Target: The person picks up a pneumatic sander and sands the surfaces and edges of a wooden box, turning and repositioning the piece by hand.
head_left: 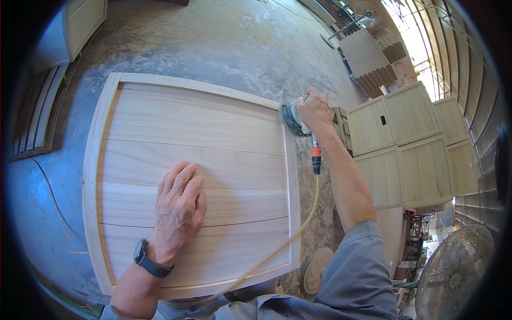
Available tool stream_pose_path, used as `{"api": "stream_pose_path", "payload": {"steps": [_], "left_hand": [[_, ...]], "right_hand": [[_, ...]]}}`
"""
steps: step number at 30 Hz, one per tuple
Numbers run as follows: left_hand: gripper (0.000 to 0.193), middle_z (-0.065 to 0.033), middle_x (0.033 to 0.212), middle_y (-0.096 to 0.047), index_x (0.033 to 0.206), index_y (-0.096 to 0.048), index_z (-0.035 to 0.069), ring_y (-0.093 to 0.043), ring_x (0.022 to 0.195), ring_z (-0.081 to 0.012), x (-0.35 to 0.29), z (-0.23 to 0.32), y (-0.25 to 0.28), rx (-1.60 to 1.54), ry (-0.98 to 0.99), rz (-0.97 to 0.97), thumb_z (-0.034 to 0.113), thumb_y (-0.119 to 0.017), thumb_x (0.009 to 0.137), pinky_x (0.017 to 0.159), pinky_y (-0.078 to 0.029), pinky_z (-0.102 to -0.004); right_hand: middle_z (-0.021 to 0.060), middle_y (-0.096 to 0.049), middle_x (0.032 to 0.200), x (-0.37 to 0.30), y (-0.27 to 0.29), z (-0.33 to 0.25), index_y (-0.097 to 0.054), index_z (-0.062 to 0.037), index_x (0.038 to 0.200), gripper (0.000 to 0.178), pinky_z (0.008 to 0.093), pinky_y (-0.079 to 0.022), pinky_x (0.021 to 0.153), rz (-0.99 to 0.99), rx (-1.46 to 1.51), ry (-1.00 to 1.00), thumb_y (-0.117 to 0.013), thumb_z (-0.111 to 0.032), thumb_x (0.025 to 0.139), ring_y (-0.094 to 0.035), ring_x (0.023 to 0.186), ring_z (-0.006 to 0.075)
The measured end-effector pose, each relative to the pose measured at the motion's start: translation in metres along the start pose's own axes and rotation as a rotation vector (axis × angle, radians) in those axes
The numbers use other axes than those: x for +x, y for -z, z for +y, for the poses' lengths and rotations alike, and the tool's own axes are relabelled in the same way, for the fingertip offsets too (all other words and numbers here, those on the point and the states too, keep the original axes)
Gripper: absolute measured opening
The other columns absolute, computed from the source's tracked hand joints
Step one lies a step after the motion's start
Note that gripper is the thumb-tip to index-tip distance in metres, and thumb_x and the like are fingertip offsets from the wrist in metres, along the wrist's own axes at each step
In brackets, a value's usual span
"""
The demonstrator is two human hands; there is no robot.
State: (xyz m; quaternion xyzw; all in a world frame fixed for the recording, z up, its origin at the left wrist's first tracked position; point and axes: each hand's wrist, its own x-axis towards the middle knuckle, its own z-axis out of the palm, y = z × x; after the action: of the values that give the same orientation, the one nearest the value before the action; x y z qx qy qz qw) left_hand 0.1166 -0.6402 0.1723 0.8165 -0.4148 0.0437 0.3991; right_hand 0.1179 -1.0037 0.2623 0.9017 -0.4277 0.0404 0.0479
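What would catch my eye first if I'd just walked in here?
Probably the big pale wooden panel filling the middle, with the left hand resting on it. At its upper right corner, the right hand grips a round sander trailing a thin hose. A large round fan stands at lower right.

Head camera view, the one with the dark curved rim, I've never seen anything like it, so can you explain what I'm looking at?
There's no robot here: a person is working with two bare hands. A wide-angle camera worn on the head looks down, which bends straight edges. The left hand, with a watch on its wrist, rests on a framed wooden panel. The right hand grips what looks like a round sander at the panel's far right corner. A pale hose runs from the tool. To the right stands a fan.
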Motion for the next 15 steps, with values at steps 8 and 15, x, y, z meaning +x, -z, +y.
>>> {"api": "stream_pose_path", "payload": {"steps": [8, 15], "left_hand": [[0.033, -0.0178, 0.129, -0.057, 0.113, -0.062, -0.003, -0.049, 0.130, -0.0350, 0.000, 0.001, 0.002, 0.014, -0.003, 0.000, 0.002, -0.065, 0.081, 0.109, -0.039, -0.0462], [0.032, -0.0178, 0.129, -0.057, 0.113, -0.062, -0.003, -0.048, 0.130, -0.0348, 0.000, 0.001, 0.003, -0.004, 0.001, 0.000, 0.002, -0.065, 0.081, 0.108, -0.039, -0.0459]], "right_hand": [[0.0272, -0.055, 0.127, 0.016, 0.002, -0.021, -0.058, -0.0090, 0.128, 0.044, 0.0511, -0.046, 0.100, -0.014, 0.026, 0.023, -0.054, -0.035, 0.092, -0.057, 0.119, 0.0471], [0.0278, -0.054, 0.129, 0.029, 0.001, -0.024, -0.058, -0.0088, 0.128, 0.045, 0.0511, -0.045, 0.102, -0.031, -0.008, 0.022, -0.054, -0.035, 0.091, -0.057, 0.120, 0.0473]]}}
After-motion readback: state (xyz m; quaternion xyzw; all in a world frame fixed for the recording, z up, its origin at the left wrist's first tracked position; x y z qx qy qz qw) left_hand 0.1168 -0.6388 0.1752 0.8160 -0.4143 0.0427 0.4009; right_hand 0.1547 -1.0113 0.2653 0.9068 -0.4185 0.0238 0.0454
